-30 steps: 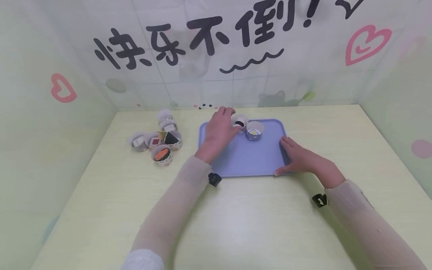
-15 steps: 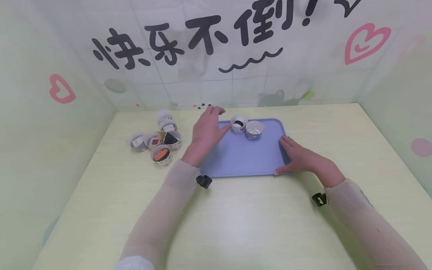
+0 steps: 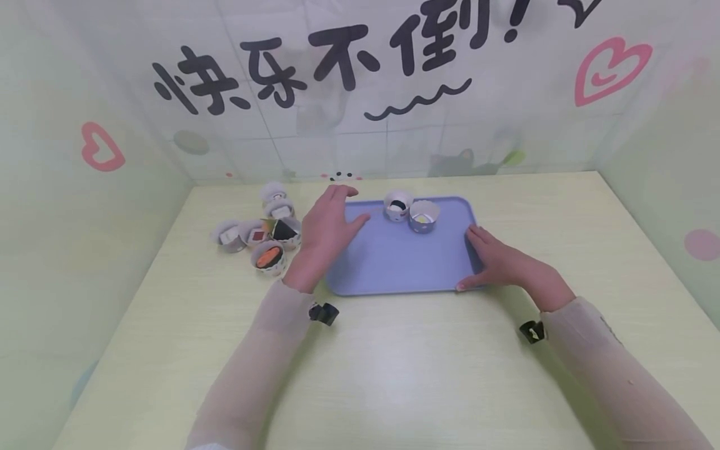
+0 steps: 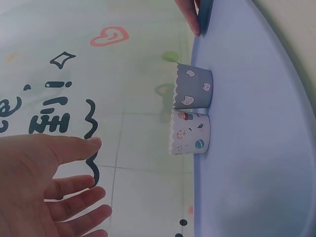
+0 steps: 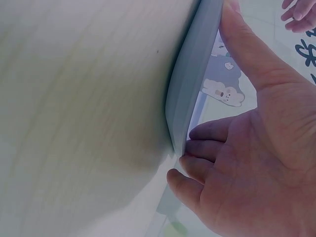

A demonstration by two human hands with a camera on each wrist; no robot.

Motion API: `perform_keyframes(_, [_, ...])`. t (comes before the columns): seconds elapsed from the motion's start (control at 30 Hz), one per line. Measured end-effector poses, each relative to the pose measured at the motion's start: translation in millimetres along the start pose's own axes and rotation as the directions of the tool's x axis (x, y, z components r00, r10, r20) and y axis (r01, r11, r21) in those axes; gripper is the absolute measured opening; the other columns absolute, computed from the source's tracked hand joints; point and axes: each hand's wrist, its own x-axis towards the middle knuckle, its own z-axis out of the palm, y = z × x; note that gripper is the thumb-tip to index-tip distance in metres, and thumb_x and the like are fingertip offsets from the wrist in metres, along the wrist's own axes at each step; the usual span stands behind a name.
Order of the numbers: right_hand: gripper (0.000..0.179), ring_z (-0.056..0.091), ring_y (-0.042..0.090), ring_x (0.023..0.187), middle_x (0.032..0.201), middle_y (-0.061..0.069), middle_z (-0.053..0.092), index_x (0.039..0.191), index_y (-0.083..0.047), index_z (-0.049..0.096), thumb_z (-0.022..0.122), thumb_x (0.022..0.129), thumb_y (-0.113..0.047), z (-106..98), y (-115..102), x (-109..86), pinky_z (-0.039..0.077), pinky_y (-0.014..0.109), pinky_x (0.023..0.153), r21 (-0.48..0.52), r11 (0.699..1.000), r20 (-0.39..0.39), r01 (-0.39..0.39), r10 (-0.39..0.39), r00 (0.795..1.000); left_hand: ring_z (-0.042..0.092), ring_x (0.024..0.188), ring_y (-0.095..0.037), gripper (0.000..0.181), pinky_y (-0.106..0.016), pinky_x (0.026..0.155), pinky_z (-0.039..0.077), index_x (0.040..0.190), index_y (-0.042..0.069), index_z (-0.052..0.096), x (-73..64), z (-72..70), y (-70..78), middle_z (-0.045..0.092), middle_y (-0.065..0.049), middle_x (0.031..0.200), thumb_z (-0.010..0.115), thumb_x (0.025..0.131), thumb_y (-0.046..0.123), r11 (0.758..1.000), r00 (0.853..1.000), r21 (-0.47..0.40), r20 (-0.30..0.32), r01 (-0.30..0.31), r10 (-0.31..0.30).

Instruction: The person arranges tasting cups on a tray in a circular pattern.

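A blue tray [image 3: 410, 262] lies on the table. Near its back edge stand two paper cups side by side. The white printed cup [image 4: 191, 132] holds a black-and-white sushi piece [image 3: 397, 205]; the grey cup [image 4: 193, 86] with bear prints has something with a yellow spot inside. My left hand [image 3: 329, 222] hovers by the tray's left side, fingers spread and holding nothing. My right hand [image 3: 497, 262] holds the tray's front right corner, thumb at the front edge and fingers along the right rim.
Left of the tray several paper cups stand clustered, among them one with an orange-topped sushi piece [image 3: 270, 257] and one with a black triangular piece [image 3: 284, 230]. A printed sheet [image 3: 337, 144] rises behind the table [image 3: 394, 375], with side walls left and right.
My left hand has come away from the white cup and moved left, off the tray's middle toward the clustered cups. The white cup stays on the tray. My right hand has kept its place.
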Motion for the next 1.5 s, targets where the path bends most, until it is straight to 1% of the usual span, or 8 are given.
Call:
perform_keyframes(0.47, [0.126, 0.005, 0.052, 0.150, 0.161, 0.036, 0.002, 0.153, 0.014, 0.007, 0.083, 0.075, -0.050, 1, -1, -0.7, 0.015, 0.063, 0.123, 0.004, 1.000, 0.000, -0.009, 0.009, 1.000, 0.061, 0.113, -0.028, 0.052, -0.039, 0.067, 0.055, 0.137, 0.015, 0.054, -21.5, -15.9, -28.1, 0.055, -0.005, 0.140, 0.067, 0.094, 0.042, 1.000, 0.999, -0.014, -0.051, 0.020, -0.020])
perform_keyframes(0.57, [0.126, 0.006, 0.052, 0.150, 0.162, 0.035, 0.003, 0.153, 0.014, 0.007, 0.083, 0.075, -0.050, 0, -1, -1.5, 0.016, 0.063, 0.123, 0.009, 1.000, 0.001, -0.014, 0.014, 1.000, 0.060, 0.118, -0.028, 0.053, -0.039, 0.070, 0.056, 0.137, 0.014, 0.054, -24.3, -16.5, -36.4, 0.054, -0.007, 0.140, 0.066, 0.094, 0.042, 0.999, 0.998, -0.027, -0.053, 0.021, -0.023])
perform_keyframes(0.7, [0.126, 0.006, 0.052, 0.150, 0.162, 0.035, 0.003, 0.153, 0.014, 0.007, 0.083, 0.075, -0.050, 0, -2, -2.0, 0.016, 0.063, 0.123, 0.014, 1.000, 0.001, -0.014, 0.014, 1.000, 0.056, 0.124, -0.029, 0.053, -0.042, 0.084, 0.056, 0.138, 0.012, 0.053, -28.5, -18.5, -47.3, 0.054, -0.009, 0.141, 0.066, 0.094, 0.040, 0.998, 0.998, -0.048, -0.056, 0.036, -0.039])
perform_keyframes(0.8, [0.126, 0.006, 0.052, 0.150, 0.162, 0.036, 0.003, 0.153, 0.014, 0.008, 0.084, 0.075, -0.050, 0, -2, -2.0, 0.016, 0.063, 0.123, 0.011, 1.000, 0.000, -0.011, 0.011, 1.000, 0.056, 0.124, -0.030, 0.053, -0.046, 0.089, 0.055, 0.138, 0.011, 0.053, -32.6, -21.2, -55.7, 0.054, -0.009, 0.141, 0.066, 0.094, 0.039, 0.997, 0.996, -0.052, -0.059, 0.060, -0.063])
perform_keyframes(0.93, [0.127, 0.006, 0.052, 0.150, 0.161, 0.036, 0.004, 0.153, 0.015, 0.008, 0.084, 0.074, -0.050, 0, -1, -1.8, 0.016, 0.063, 0.123, 0.006, 1.000, -0.002, -0.007, 0.007, 1.000, 0.058, 0.122, -0.033, 0.052, -0.049, 0.089, 0.054, 0.137, 0.012, 0.053, -38.2, -24.7, -67.7, 0.055, -0.011, 0.142, 0.067, 0.094, 0.038, 0.994, 0.993, -0.062, -0.068, 0.096, -0.100])
perform_keyframes(1.1, [0.127, 0.006, 0.053, 0.149, 0.161, 0.036, 0.003, 0.153, 0.015, 0.007, 0.084, 0.074, -0.050, 0, -1, -1.2, 0.016, 0.063, 0.123, 0.010, 1.000, -0.002, -0.003, 0.003, 1.000, 0.055, 0.128, -0.033, 0.052, -0.053, 0.098, 0.051, 0.138, 0.011, 0.053, -43.4, -28.4, -82.7, 0.054, -0.013, 0.143, 0.068, 0.094, 0.035, 0.987, 0.987, -0.085, -0.073, 0.135, -0.141])
perform_keyframes(1.33, [0.128, 0.004, 0.052, 0.150, 0.161, 0.036, 0.001, 0.153, 0.015, 0.007, 0.084, 0.074, -0.050, 0, 0, -1.8, 0.014, 0.064, 0.123, 0.021, 1.000, -0.001, 0.001, -0.001, 1.000, 0.063, 0.112, -0.035, 0.053, -0.053, 0.091, 0.054, 0.137, 0.008, 0.054, -52.9, -33.4, -94.3, 0.055, -0.018, 0.135, 0.068, 0.094, 0.035, 0.984, 0.983, -0.064, -0.068, 0.169, -0.173])
perform_keyframes(1.5, [0.128, 0.004, 0.052, 0.150, 0.161, 0.036, 0.001, 0.153, 0.015, 0.007, 0.084, 0.074, -0.050, 0, 0, -2.1, 0.014, 0.064, 0.122, 0.024, 1.000, -0.002, 0.003, -0.003, 1.000, 0.058, 0.122, -0.037, 0.059, -0.055, 0.093, 0.052, 0.141, 0.007, 0.051, -57.9, -34.1, -102.3, 0.053, -0.018, 0.137, 0.069, 0.093, 0.037, 0.978, 0.978, -0.077, -0.062, 0.194, -0.199])
